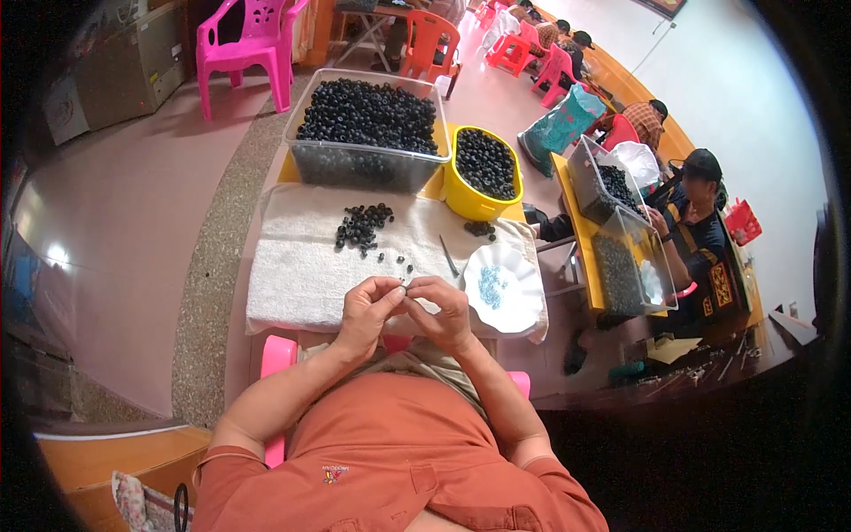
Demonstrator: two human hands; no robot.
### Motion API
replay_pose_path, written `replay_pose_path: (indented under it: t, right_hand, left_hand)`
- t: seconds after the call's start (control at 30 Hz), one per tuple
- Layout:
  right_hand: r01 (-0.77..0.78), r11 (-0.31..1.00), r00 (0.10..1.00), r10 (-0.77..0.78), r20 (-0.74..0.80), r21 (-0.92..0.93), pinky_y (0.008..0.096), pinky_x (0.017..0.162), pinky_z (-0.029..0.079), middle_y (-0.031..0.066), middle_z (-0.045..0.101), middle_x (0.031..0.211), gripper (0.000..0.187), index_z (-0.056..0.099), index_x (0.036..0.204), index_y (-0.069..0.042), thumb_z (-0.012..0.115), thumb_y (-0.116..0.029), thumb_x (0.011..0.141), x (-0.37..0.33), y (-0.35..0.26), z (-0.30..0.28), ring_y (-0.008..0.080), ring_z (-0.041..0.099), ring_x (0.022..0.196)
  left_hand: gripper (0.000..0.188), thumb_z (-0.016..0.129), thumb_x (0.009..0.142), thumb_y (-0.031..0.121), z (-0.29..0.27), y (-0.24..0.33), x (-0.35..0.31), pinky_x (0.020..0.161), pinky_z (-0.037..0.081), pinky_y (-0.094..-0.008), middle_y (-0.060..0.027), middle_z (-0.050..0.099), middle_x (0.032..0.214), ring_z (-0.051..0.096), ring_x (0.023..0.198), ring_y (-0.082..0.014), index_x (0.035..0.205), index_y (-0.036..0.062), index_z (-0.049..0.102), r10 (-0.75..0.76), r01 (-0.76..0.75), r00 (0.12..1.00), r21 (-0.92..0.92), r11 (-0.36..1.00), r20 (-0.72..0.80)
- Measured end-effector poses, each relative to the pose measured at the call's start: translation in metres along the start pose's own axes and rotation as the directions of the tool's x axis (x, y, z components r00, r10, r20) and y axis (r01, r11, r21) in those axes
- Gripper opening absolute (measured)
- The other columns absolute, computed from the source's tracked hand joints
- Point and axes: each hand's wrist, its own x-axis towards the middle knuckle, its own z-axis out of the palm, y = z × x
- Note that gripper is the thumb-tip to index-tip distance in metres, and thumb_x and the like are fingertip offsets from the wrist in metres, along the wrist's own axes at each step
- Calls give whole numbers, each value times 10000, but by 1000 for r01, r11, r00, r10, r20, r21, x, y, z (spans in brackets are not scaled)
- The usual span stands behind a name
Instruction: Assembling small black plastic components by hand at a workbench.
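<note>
Above the near edge of a white towel (292,288), my left hand (366,312) and my right hand (443,315) meet at the fingertips. Both are closed in a pinch round one small dark part (405,287), mostly hidden by the fingers. Just beyond them lie a few loose black ring-like parts (401,260) and a larger heap (360,228) of the same. To the right of my right hand sits a white scalloped dish (523,306) holding tiny blue pieces (493,285). A slim pointed tool (449,255) rests between heap and dish.
At the table's far side stand a clear plastic bin (355,168) and a yellow tub (472,202), both full of black parts. A small cluster (480,230) lies before the tub. On the right, a person (696,199) sits at another table with clear bins (620,257).
</note>
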Motion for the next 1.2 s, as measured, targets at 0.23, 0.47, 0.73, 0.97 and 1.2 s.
replay_pose_path:
  t: [0.23, 0.47, 0.73, 0.97, 1.2]
  right_hand:
    - [-3, 997, 999, 0, -41, -80, 326, 672, 529, 128, 676, 856, 116, 644, 827, -13, 706, 9, 731, 0, -4, 4, 268, 668, 763]
    - [-57, 997, 998, 57, -11, 60, 296, 670, 518, 107, 672, 835, 105, 653, 823, -4, 692, 7, 726, 0, 7, 0, 218, 652, 746]
    - [-294, 892, 956, 276, 101, 342, 231, 716, 493, 65, 621, 906, 135, 630, 900, 31, 609, 95, 783, -9, 10, 6, 110, 603, 817]
    - [-137, 961, 989, 145, -14, 242, 264, 701, 533, 106, 648, 901, 206, 631, 977, 15, 728, 29, 796, -5, 12, 13, 167, 654, 849]
    - [83, 995, 996, -84, -37, -48, 283, 682, 539, 133, 671, 953, 277, 642, 996, -12, 725, 90, 752, -5, 15, 13, 209, 664, 820]
  left_hand:
    - [119, 647, 907, 64, 1, 1, 0, 741, 536, -256, -28, 639, 890, 615, 798, -107, 1016, 19, 627, 37, -36, 999, 84, 996, -14]
    - [127, 656, 902, 75, 6, 6, 0, 755, 534, -261, -20, 639, 903, 610, 802, -100, 1013, 19, 628, -26, 27, 999, 54, 998, -21]
    - [126, 646, 913, 76, 2, 4, 2, 744, 536, -254, -29, 651, 911, 626, 809, -106, 1030, 37, 622, -63, 62, 998, -40, 997, -30]
    - [120, 640, 914, 67, -3, 5, 3, 758, 539, -262, -34, 650, 920, 626, 811, -111, 1029, 40, 623, -83, 82, 996, -64, 995, -23]
    - [112, 638, 918, 74, -4, 3, 3, 785, 540, -282, -42, 640, 935, 624, 832, -125, 1023, 39, 621, -88, 86, 996, -63, 994, -34]
